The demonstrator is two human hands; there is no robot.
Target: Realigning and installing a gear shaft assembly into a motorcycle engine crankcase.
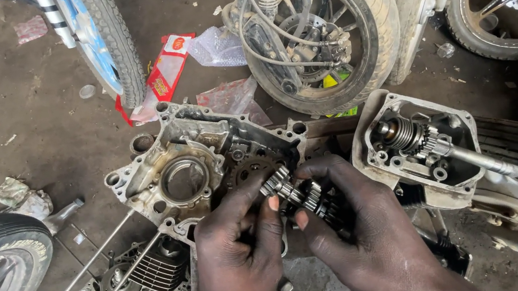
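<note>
Left hand: I grip the gear cluster.
Right hand: gripping the same cluster.
Behind: open engine case on floor.

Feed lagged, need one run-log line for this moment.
left hand: holds gear cluster | right hand: holds same cluster | below: open crankcase half | right: second case half with shaft
</note>
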